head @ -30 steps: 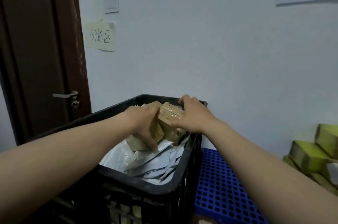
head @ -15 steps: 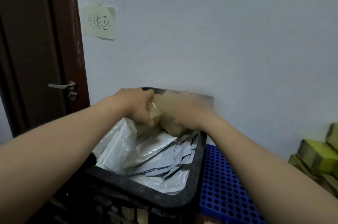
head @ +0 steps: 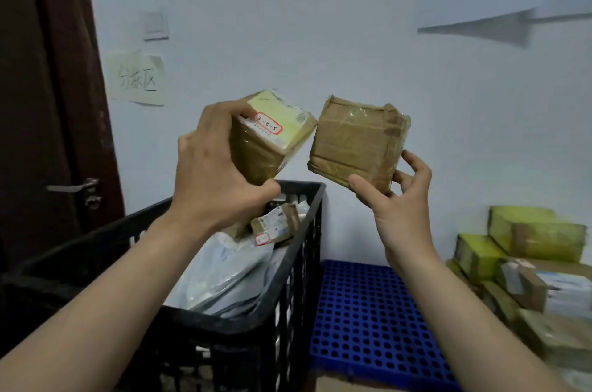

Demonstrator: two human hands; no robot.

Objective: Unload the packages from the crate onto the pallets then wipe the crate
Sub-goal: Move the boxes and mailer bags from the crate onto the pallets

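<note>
Below the left hand (head: pixel 211 180), the crate (head: pixel 299 188) holds bags (head: pixel 224 279) and a small box (head: pixel 275 226). That hand grips a labelled box (head: pixel 272 135); just right of it, the right hand (head: pixel 397 199) pinches a taped box (head: pixel 358 148) above the pallet (head: pixel 368 311), with stacked boxes (head: pixel 528 263) lower right.

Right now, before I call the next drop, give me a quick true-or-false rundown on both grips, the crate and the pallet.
1. The left grip holds a labelled box above the crate. True.
2. The right grip holds nothing. False: it holds a brown taped box.
3. The crate has been emptied. False: white mailer bags and a small box lie inside it.
4. The blue pallet lies on the floor to the right of the crate. True.
</note>
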